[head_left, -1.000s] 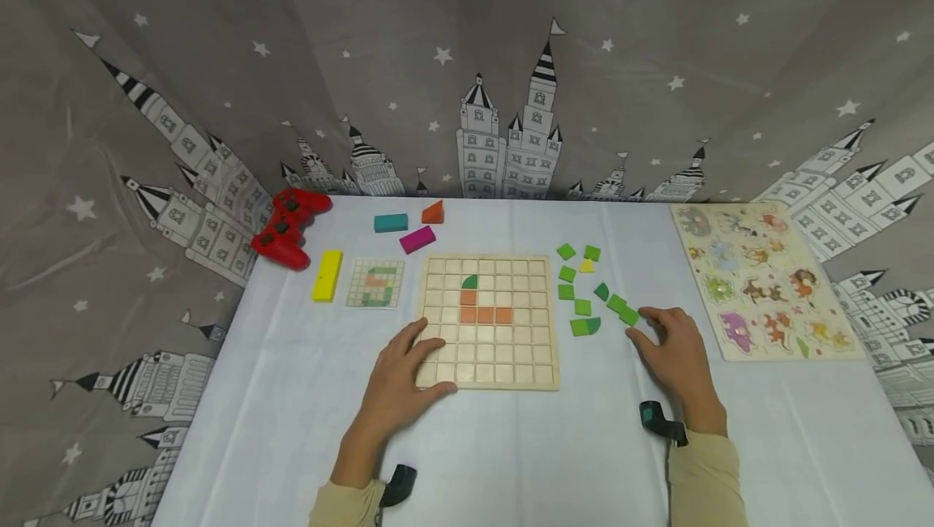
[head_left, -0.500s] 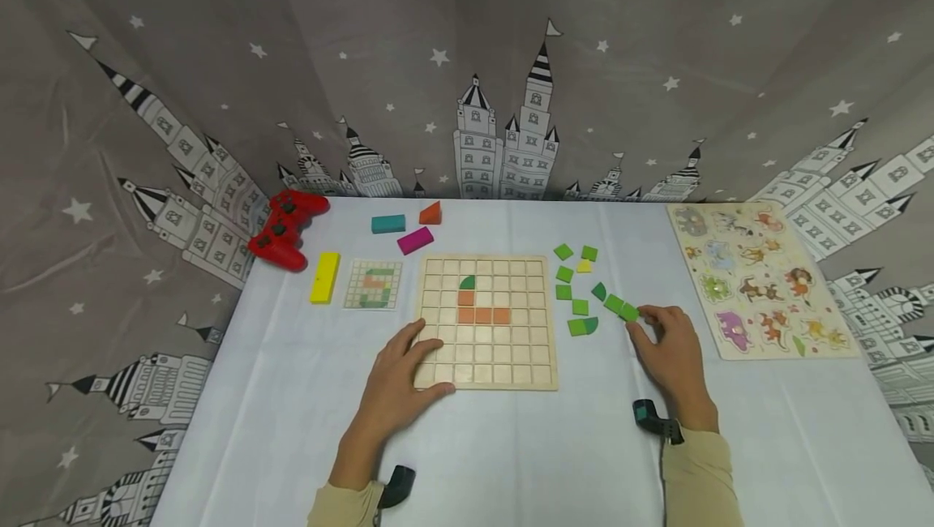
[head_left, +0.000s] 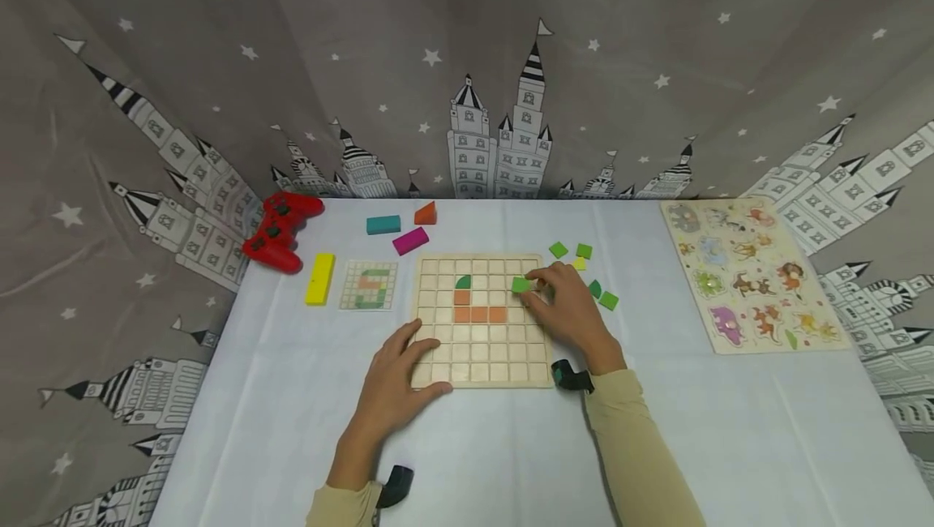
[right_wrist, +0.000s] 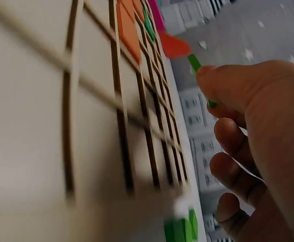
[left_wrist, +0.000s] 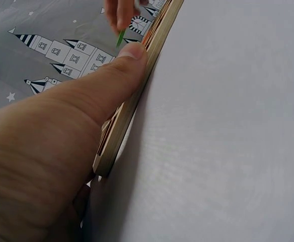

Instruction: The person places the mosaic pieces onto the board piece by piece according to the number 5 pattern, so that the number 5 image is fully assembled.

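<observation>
My right hand [head_left: 571, 310] pinches a green square tile [head_left: 520, 284] between thumb and fingertips over the right part of the wooden grid board [head_left: 481, 365]. In the right wrist view, this tile [right_wrist: 194, 63] is above the board, clear of its surface. Several orange squares [head_left: 478, 314] and a dark green quarter-round tile [head_left: 463, 282] lie on the board. My left hand [head_left: 394, 377] rests spread over the board's near left corner. Its thumb [left_wrist: 122, 70] presses on the board's rim; its other fingers are mostly hidden in the left wrist view.
Green tiles [head_left: 609, 300] and a yellow piece [head_left: 580, 263] lie right of the board, some hidden by my right hand. Left are a pattern card [head_left: 368, 285], yellow block [head_left: 319, 279], red game controller [head_left: 283, 231] and other blocks [head_left: 411, 241]. An animal puzzle [head_left: 755, 276] lies far right.
My right hand has picked up a green square tile from the right side and carried it left over the board. The left hand keeps its place on the board.
</observation>
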`<state>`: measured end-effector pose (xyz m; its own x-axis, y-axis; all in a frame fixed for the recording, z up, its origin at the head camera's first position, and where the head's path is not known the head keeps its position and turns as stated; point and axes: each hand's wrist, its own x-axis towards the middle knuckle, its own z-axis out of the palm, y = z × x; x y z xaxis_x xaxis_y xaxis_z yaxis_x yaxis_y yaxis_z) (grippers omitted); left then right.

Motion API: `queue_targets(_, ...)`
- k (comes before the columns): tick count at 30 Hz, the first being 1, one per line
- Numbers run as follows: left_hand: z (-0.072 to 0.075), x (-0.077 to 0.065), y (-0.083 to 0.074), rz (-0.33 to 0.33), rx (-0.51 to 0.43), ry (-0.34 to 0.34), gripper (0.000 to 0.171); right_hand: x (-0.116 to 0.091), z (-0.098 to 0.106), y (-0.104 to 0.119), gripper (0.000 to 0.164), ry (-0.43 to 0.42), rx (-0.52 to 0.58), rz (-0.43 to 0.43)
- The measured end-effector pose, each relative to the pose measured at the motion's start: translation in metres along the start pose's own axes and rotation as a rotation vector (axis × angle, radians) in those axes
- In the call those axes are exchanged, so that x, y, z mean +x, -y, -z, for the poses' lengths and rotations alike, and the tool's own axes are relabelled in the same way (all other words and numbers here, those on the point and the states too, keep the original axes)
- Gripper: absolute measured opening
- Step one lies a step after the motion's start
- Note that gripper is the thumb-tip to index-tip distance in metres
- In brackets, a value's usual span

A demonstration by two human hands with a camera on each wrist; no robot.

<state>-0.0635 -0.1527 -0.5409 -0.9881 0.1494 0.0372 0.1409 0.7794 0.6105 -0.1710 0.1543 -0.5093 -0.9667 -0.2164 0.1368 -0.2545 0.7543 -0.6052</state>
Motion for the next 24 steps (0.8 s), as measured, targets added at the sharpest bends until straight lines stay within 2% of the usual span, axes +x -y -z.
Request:
queue_targets(3,-0.001,-0.001,0.001,0.0,-0.001,0.0,0.069,0.017,-0.014,0.015,0.034,0.086,-0.006,0.014)
queue_targets(8,0.002,-0.002,-0.001,0.013,0.004,0.005,0.07,0.036,-0.031,0.03,0.033,0.156,-0.028,0.055)
queue_targets(15,0.002,-0.001,-0.001,0.006,0.003,0.002,0.07,0.046,-0.04,0.038,0.031,0.191,-0.092,0.052)
queue_targets(24,0.005,-0.003,-0.002,0.004,0.003,0.002,0.071,0.047,-0.045,0.047,0.03,0.179,-0.113,0.028)
